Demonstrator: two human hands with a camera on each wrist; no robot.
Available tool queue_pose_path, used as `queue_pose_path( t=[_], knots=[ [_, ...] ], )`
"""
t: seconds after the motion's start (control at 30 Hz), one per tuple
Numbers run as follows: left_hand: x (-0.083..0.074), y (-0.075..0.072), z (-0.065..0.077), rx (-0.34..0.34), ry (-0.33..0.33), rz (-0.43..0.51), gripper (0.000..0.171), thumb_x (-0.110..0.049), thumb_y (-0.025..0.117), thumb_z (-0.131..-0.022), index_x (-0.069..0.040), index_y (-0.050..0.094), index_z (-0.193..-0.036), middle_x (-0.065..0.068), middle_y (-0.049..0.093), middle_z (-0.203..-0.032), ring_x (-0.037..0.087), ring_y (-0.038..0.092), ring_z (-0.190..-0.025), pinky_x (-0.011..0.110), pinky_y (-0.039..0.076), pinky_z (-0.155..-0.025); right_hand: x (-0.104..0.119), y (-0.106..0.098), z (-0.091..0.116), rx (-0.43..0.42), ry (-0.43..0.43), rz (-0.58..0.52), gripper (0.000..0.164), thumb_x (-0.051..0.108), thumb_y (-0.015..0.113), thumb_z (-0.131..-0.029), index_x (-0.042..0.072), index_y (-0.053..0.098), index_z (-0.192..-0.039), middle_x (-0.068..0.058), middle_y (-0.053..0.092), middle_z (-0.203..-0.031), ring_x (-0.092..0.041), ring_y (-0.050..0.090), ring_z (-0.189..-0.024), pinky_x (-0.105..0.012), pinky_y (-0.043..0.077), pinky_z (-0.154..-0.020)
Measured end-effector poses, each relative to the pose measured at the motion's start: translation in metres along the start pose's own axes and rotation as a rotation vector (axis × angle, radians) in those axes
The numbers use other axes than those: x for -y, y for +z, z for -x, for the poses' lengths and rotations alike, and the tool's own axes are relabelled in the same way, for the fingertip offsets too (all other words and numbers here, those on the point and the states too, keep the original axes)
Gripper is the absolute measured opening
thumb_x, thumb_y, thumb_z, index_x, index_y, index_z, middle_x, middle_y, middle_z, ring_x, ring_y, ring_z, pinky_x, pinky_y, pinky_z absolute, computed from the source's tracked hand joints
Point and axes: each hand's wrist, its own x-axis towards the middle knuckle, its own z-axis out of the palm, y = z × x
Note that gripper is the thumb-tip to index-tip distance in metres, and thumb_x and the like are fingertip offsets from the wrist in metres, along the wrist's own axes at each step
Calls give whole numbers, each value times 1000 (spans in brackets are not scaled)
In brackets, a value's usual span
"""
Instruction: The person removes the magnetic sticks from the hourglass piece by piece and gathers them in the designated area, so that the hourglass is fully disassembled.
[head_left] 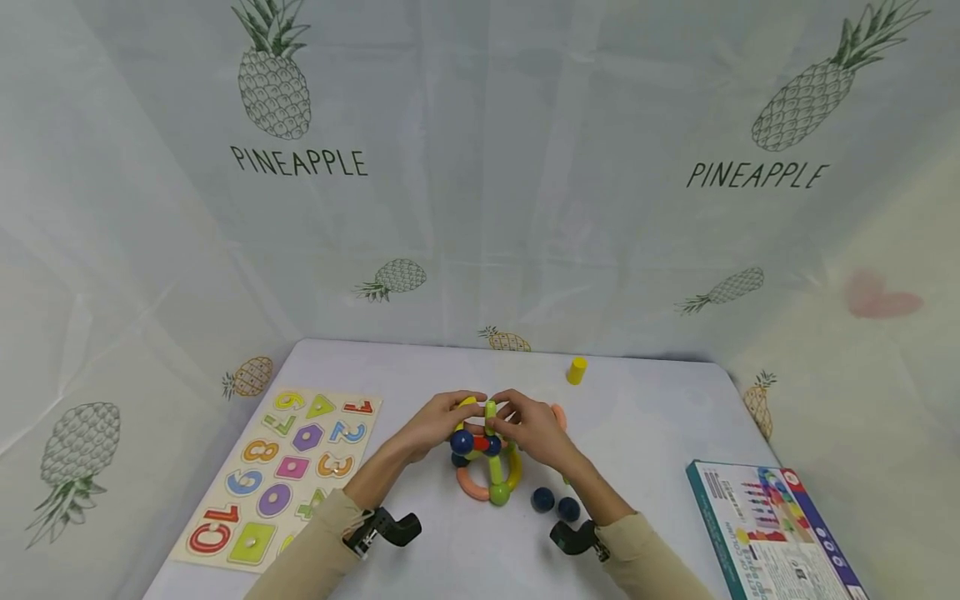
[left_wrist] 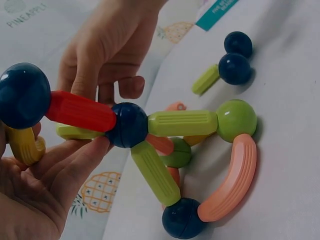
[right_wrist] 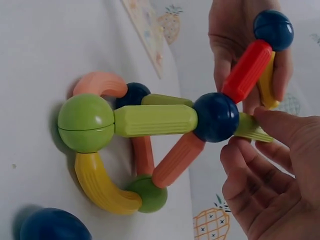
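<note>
Between both hands stands a ball-and-rod toy frame (head_left: pixel 495 471) made of coloured balls and rods. My left hand (head_left: pixel 437 423) holds a curved yellow rod (left_wrist: pixel 22 145), which meets a navy ball (left_wrist: pixel 25 95) at the outer end of a red rod (left_wrist: pixel 82 111). My right hand (head_left: pixel 536 427) pinches an upright light green rod (head_left: pixel 490 417) between thumb and fingers. That rod meets the top navy ball (right_wrist: pixel 216 117), from which the red rod and the frame's sloping legs branch. Lower down, a green ball (right_wrist: pixel 86 122) joins curved yellow (right_wrist: pixel 102 190) and salmon (right_wrist: pixel 100 84) rods on the table.
Two loose navy balls (head_left: pixel 555 503) lie near my right forearm, beside a short green rod (left_wrist: pixel 205 80). A yellow cylinder (head_left: pixel 577 371) stands at the back. A number puzzle board (head_left: pixel 247 454) lies left; a toy box (head_left: pixel 772 533) lies right.
</note>
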Motion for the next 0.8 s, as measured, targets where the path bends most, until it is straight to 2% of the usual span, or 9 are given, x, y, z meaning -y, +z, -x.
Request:
queue_pose_path(
  t=[0.3, 0.53, 0.8],
  knots=[
    [2, -1, 0, -2, 9, -3, 41, -32, 54, -105, -9, 59, -139, 13, 61, -136, 25, 66, -110, 47, 50, -101, 4, 4, 1, -24, -18, 43, 36, 33, 70, -96, 17, 61, -127, 0, 71, -101, -15, 68, -87, -25, 57, -67],
    [2, -1, 0, 29, 1, 60, 45, -30, 52, -106, -4, 53, -143, 18, 62, -134, 27, 73, -103, 42, 53, -97, 2, 6, 0, -50, -43, 75, 35, 26, 69, -98, 21, 59, -131, -2, 70, -108, -13, 69, -84, -22, 57, -66],
    [1, -1, 1, 42, -15, 65, 51, -36, 53, -105, -4, 50, -146, 16, 64, -134, 26, 72, -104, 44, 54, -95, 3, -4, 3, -94, -40, 72, 33, 27, 71, -96, 23, 61, -127, 0, 71, -103, -15, 69, -88, -29, 58, -71]
  ],
)
